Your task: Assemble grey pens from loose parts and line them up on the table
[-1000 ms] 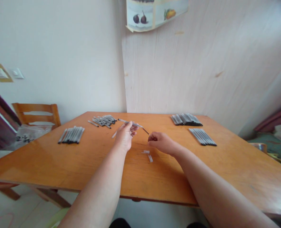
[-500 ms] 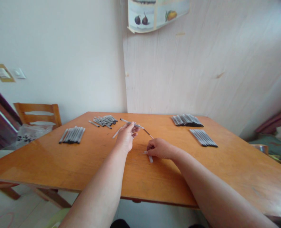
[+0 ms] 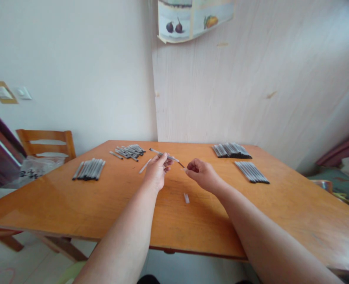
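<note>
My left hand (image 3: pixel 158 167) is closed around a pen (image 3: pixel 159 152) with a clear barrel and a dark end at the upper left. A dark, thin refill (image 3: pixel 181 164) sticks out of the barrel's lower right end. There my right hand (image 3: pixel 202 172) pinches a small whitish piece (image 3: pixel 184 169) at the refill's tip; whether it has slid over the tip I cannot tell. On the table below lies a small clear piece (image 3: pixel 186 198). A pale, slim tube (image 3: pixel 145 166) rests beside my left hand, partly behind it.
Loose pens (image 3: pixel 129 152) lie in a heap at the back left, with a row of pens (image 3: pixel 89 169) nearer me. At the right are a stack of pens (image 3: pixel 232 150) and a neat row (image 3: pixel 252 172). A chair (image 3: pixel 47 148) stands beyond the table's left edge.
My right hand has risen from the clear piece on the table to the refill's tip, bringing a small whitish piece. My left hand has stayed nearly still with the pen.
</note>
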A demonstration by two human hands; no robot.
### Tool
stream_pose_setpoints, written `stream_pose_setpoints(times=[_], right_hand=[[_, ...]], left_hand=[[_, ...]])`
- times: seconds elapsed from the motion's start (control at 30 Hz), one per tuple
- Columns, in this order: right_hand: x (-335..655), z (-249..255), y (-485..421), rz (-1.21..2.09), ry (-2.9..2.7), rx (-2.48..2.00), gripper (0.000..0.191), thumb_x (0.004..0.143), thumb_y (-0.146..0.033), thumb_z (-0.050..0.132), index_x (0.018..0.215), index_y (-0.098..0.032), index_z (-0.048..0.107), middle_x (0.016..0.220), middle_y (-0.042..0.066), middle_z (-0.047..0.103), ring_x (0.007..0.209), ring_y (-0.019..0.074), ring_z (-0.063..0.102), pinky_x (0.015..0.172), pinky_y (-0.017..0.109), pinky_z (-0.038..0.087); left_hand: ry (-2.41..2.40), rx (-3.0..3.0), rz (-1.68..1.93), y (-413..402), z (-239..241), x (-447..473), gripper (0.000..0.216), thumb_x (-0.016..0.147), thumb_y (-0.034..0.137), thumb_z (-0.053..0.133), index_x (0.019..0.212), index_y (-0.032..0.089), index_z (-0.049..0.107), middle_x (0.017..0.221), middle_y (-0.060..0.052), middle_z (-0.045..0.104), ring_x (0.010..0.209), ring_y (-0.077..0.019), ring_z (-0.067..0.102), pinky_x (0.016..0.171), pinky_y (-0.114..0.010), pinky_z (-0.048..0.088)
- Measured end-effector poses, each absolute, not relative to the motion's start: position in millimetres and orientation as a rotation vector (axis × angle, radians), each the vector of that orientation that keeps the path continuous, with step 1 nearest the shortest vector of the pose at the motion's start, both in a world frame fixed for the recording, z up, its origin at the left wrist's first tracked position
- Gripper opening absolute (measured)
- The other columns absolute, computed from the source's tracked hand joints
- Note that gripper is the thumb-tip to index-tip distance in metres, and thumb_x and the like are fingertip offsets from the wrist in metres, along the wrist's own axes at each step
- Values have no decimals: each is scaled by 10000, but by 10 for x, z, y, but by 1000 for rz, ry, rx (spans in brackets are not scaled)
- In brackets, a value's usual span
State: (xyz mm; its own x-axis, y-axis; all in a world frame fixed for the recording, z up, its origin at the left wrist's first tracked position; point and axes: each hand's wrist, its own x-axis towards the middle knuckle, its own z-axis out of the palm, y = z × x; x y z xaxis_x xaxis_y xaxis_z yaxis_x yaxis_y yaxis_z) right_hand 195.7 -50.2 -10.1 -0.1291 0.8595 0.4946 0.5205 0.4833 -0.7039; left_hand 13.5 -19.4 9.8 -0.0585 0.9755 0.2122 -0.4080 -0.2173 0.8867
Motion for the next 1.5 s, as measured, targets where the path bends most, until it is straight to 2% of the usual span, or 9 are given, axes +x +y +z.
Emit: stream_pose_setpoints(times=[0.47, 0.7, 1.13, 1.5], right_hand=[[1945, -52, -547, 438, -1742, -1190, 214, 800, -357, 546, 828, -162, 628, 667, -2, 591, 578, 100, 478, 522, 220, 343], [1938, -33, -564, 422, -1731, -1218, 227, 804, -365, 537, 828, -162, 637, 654, -3, 584, 570, 99, 477, 525, 222, 343], [1923, -61, -539, 409, -1712, -1201, 180, 798, -316, 527, 815, -166, 625, 635, -17, 556, 572, 100, 467, 518, 221, 328], [1935, -65, -517, 397, -1708, -1196, 140, 786, -288, 536, 788, -170, 611, 620, -23, 544, 561, 101, 452, 513, 222, 319]], left_hand=[[813, 1124, 1469, -256, 93, 191, 335, 664, 418, 734, 856, 177, 602, 840, -54, 696, 725, -130, 633, 584, -209, 364], [825, 1155, 1444, -241, 76, 196, 335, 681, 424, 723, 872, 180, 595, 924, -73, 695, 758, -135, 634, 594, -209, 370], [831, 1188, 1374, -269, 58, 241, 332, 691, 436, 710, 862, 175, 594, 913, -80, 697, 793, -159, 645, 598, -226, 374], [749, 1146, 1376, -335, 47, 308, 280, 704, 378, 720, 815, 152, 596, 798, -66, 695, 687, -127, 628, 673, -243, 428]])
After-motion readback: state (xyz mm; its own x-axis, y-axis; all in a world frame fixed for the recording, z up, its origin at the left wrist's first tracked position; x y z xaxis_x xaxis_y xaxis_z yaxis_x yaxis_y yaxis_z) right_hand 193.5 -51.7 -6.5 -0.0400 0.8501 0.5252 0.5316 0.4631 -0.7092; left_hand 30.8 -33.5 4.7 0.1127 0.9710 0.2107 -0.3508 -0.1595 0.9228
